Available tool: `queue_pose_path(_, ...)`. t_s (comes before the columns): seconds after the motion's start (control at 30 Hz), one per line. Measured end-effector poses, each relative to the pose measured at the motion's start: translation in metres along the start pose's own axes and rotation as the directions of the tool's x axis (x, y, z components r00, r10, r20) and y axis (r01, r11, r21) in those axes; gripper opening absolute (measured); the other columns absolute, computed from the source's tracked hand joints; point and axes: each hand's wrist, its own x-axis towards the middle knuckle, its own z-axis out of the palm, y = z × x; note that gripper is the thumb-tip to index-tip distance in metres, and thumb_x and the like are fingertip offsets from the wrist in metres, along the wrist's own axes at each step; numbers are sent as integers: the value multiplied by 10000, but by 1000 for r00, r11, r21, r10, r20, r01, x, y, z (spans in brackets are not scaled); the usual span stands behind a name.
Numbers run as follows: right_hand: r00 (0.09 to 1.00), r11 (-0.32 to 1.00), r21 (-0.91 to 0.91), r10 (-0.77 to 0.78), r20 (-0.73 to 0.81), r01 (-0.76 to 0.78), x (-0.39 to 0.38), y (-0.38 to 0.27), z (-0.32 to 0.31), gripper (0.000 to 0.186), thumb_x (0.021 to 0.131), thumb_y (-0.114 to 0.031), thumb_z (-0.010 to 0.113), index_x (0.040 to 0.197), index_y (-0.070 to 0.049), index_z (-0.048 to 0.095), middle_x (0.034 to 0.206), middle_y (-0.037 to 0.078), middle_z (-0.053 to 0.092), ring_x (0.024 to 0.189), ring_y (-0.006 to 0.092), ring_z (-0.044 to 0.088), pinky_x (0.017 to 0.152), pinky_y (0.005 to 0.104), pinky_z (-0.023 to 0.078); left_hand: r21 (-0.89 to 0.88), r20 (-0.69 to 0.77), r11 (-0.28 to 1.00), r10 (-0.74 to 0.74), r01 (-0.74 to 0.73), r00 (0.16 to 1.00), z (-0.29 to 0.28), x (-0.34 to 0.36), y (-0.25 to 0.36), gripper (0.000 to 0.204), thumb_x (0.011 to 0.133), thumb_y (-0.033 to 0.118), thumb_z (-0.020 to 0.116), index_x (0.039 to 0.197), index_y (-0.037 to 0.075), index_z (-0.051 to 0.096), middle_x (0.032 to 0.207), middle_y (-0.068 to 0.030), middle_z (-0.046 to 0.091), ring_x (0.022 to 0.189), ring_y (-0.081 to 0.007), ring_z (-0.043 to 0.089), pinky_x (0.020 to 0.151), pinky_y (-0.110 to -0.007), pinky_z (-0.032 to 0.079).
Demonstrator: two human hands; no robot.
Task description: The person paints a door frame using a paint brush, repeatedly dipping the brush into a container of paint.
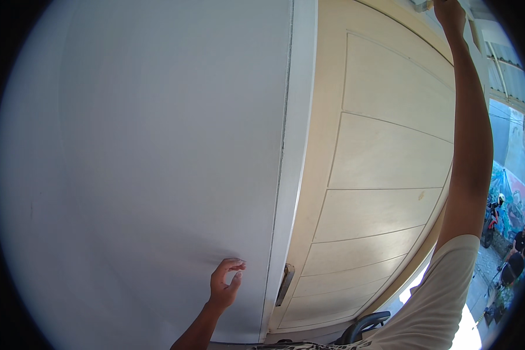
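My left hand (227, 280) is raised beside the plain white wall (146, 140), with fingers curled but apart from the thumb and nothing between them. Just right of it is a white trim strip (297, 128), then a cream panelled door (391, 151) with a dark handle plate (284, 286) low on its left side. My right arm reaches up along the right of the door; my right hand (449, 11) is at the top edge of the view, fingers closed by a small pale object (421, 4), too cropped to identify.
Low beside the door is a dark curved object (364, 321). To the right, under a corrugated roof (504, 67), are a painted wall (504, 181), a parked motorbike (490, 224) and people (518, 245) on a paved lane.
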Motion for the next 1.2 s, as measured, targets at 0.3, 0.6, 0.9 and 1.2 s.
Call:
queue_pose_path(0.3, 997, 941, 337, -47, 54, 27, 4, -123, 36, 215, 861, -179, 701, 896, 30, 667, 807, 253, 688, 758, 373, 697, 685, 459, 542, -7, 35, 1000, 12, -12, 999, 19, 6, 2, 280, 917, -53, 589, 1190, 3, 609, 1168, -135, 649, 1067, -216, 658, 964, -366, 516)
queue_pose_path(0.6, 974, 914, 341, 184, 135, -220, -12, 21, 12, 151, 871, -145, 707, 836, -12, 644, 698, 148, 682, 583, 260, 677, 533, 392, 541, -30, 33, 999, -13, 14, 999, 26, 4, -5, 279, 914, -61, 586, 1187, -3, 607, 1168, -141, 645, 1063, -223, 663, 964, -368, 519)
queue_pose_path(0.9, 997, 991, 114, -76, -6, 77, -12, -52, 20, 196, 882, -187, 649, 875, 7, 676, 804, 282, 672, 788, 467, 666, 702, 542, 525, -23, 34, 1000, -13, 14, 999, 31, 0, 5, 277, 913, -60, 585, 1183, -2, 602, 1165, -141, 644, 1062, -222, 659, 966, -369, 519)
queue_pose_path(1.2, 921, 708, 608, 163, 355, -360, -10, -83, 13, 222, 924, -137, 709, 912, 77, 651, 793, 143, 690, 642, 199, 687, 581, 348, 571, -43, 52, 999, -8, 10, 999, 47, 6, -3, 275, 916, -52, 588, 1186, -2, 600, 1162, -137, 641, 1067, -221, 658, 973, -371, 513)
